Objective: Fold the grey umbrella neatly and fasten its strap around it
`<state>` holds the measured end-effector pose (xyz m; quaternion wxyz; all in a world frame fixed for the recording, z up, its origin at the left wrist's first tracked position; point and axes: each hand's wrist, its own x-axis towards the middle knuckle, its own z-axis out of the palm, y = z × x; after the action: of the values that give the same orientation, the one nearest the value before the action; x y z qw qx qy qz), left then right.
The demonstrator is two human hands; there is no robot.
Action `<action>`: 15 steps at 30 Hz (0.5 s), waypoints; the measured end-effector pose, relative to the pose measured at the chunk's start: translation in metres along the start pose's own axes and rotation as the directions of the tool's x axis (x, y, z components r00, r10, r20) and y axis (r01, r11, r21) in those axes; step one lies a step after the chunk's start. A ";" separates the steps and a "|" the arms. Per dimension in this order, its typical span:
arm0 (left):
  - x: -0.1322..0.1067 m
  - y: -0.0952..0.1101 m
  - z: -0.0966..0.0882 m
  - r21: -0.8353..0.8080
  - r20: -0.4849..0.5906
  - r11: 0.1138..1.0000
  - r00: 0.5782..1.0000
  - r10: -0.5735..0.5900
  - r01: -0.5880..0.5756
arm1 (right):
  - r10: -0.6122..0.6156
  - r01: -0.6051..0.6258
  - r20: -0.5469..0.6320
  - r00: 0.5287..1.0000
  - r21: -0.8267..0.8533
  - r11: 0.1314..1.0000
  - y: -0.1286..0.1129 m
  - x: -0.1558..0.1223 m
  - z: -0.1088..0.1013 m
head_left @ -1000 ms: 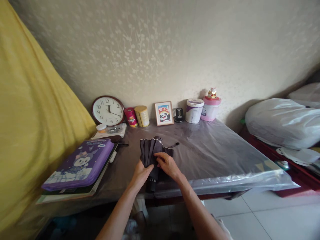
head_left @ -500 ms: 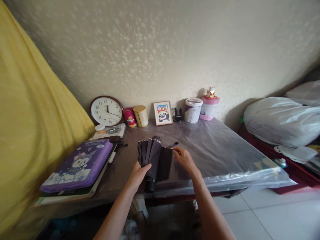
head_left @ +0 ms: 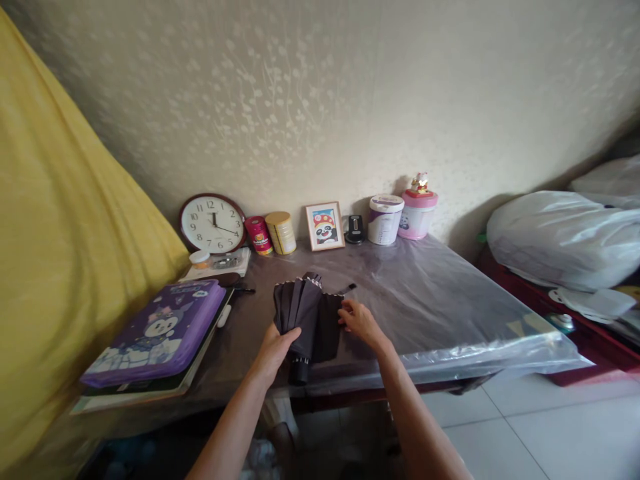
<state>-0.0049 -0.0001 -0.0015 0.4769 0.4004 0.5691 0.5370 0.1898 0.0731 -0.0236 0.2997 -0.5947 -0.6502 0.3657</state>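
A black folding umbrella (head_left: 303, 313), collapsed short with its pleats gathered, is held just above the front part of the table. Its dark handle end points toward me and its patterned hem faces the wall. My left hand (head_left: 278, 341) wraps round the gathered folds from the left, thumb on top. On the right, one flap of the canopy hangs loose, and my right hand (head_left: 356, 316) pinches that flap's outer edge near the hem. A short black strap end (head_left: 352, 287) shows just beyond the flap.
Plastic sheeting covers the table (head_left: 425, 300). Along the wall stand a clock (head_left: 213, 223), cans (head_left: 281, 233), a panda picture frame (head_left: 325, 227) and tubs (head_left: 385, 220). A purple case (head_left: 155, 333) lies on books at left, beside a yellow curtain (head_left: 60, 233). White bags (head_left: 565, 240) sit at right.
My right hand has shifted slightly left and down along the flap's edge, its fingers curling in more. My left hand keeps its grip on the umbrella almost unmoved.
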 end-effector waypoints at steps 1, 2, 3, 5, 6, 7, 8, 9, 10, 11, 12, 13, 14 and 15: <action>0.000 0.000 0.000 -0.003 0.006 1.000 1.000 0.000 0.000 | 0.003 -0.003 0.006 1.000 0.031 1.000 0.000 0.000 0.001; 0.000 -0.001 0.000 -0.004 0.011 1.000 1.000 0.001 -0.001 | 0.010 -0.011 0.008 1.000 0.070 0.998 -0.001 0.001 0.003; 0.001 -0.001 0.000 -0.001 0.014 1.000 1.000 0.001 -0.001 | 0.018 -0.018 0.006 1.000 0.111 0.994 -0.001 0.001 0.004; 0.001 -0.002 -0.001 0.005 0.010 1.000 1.000 0.000 0.000 | 0.028 -0.028 0.004 1.000 0.159 0.987 -0.001 0.002 0.005; 0.001 -0.002 -0.001 0.007 0.010 1.000 1.000 -0.001 0.001 | 0.028 -0.028 0.004 1.000 0.161 0.987 -0.001 0.002 0.005; 0.002 -0.002 -0.001 0.009 0.010 1.000 1.000 -0.003 0.003 | 0.024 -0.025 0.006 1.000 0.146 0.989 0.000 0.002 0.005; 0.002 -0.002 -0.001 0.009 0.010 1.000 1.000 -0.006 0.006 | 0.016 -0.017 0.012 1.000 0.119 0.993 0.000 0.002 0.005; 0.002 -0.003 -0.001 0.008 0.009 1.000 1.000 -0.008 0.008 | 0.008 -0.010 0.020 1.000 0.098 0.995 0.000 0.001 0.005; 0.002 -0.003 -0.002 0.004 0.009 1.000 1.000 -0.008 0.008 | -0.001 -0.001 0.029 1.000 0.078 0.997 -0.001 0.000 0.004; 0.002 -0.003 -0.002 -0.001 0.009 1.000 1.000 -0.008 0.008 | -0.017 0.015 0.039 0.999 0.051 0.999 -0.002 -0.002 0.004; 0.003 -0.004 -0.002 -0.007 0.012 1.000 1.000 -0.006 0.006 | -0.036 0.035 0.048 0.998 0.012 0.999 -0.003 -0.004 0.003; 0.003 -0.004 -0.002 -0.010 0.015 1.000 1.000 -0.003 0.003 | -0.052 0.054 0.054 0.997 -0.037 0.998 -0.004 -0.006 0.003; 0.004 -0.005 -0.003 -0.010 0.018 1.000 1.000 -0.001 0.001 | -0.062 0.067 0.058 0.996 -0.087 0.994 -0.005 -0.008 0.003; 0.004 -0.006 -0.003 -0.008 0.018 1.000 1.000 -0.001 0.001 | -0.069 0.076 0.060 0.996 -0.125 0.989 -0.007 -0.010 0.003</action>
<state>-0.0084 0.0026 -0.0082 0.4839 0.4029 0.5629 0.5354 0.1851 0.0631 -0.0192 0.2559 -0.5783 -0.7014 0.3287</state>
